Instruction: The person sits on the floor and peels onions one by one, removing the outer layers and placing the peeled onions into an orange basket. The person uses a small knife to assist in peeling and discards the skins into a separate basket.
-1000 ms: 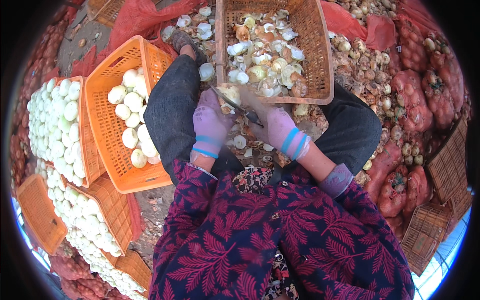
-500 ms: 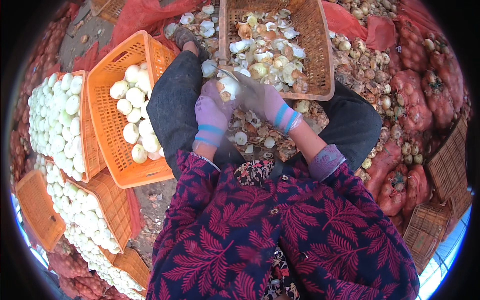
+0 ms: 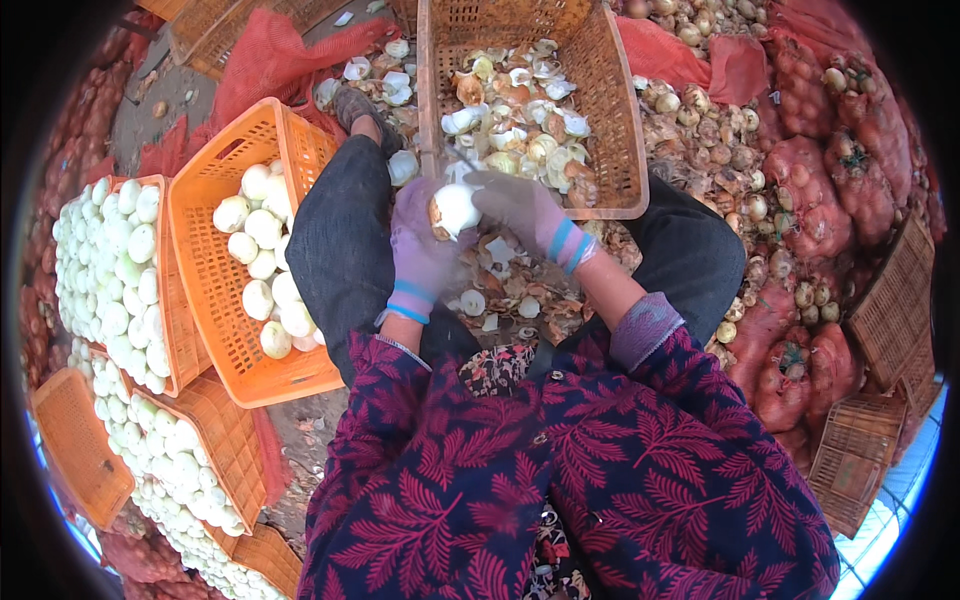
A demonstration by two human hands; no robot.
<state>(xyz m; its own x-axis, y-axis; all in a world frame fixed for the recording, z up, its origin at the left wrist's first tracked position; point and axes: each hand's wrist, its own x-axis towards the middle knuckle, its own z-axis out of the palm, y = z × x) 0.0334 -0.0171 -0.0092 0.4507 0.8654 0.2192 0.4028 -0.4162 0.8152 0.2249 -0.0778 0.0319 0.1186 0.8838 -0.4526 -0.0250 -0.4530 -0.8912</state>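
Observation:
In my left hand (image 3: 415, 238), which wears a purple glove with a blue-striped cuff, a partly peeled onion (image 3: 457, 209) shows white, with a patch of brown skin left on its left side. My right hand (image 3: 522, 205), gloved alike, is closed against the onion's right side. A thin knife blade (image 3: 462, 160) sticks out beyond its fingers, blurred, its handle hidden in the grip. Just past both hands stands an orange crate (image 3: 640, 150) holding onion peels (image 3: 540, 150). At my left leg, another orange crate (image 3: 215, 330) contains peeled white onions (image 3: 262, 227).
Crates heaped with peeled onions (image 3: 110, 270) line the far left. Red mesh sacks of onions (image 3: 800, 190) and stacked crates (image 3: 890, 310) stand on the right. Loose unpeeled onions (image 3: 720, 150) lie beyond my right knee. Peel scraps (image 3: 525, 285) cover the ground between my legs.
The onion has turned in my left hand and shows more bare white. My right hand has shifted slightly with the knife. The whole view has moved a little.

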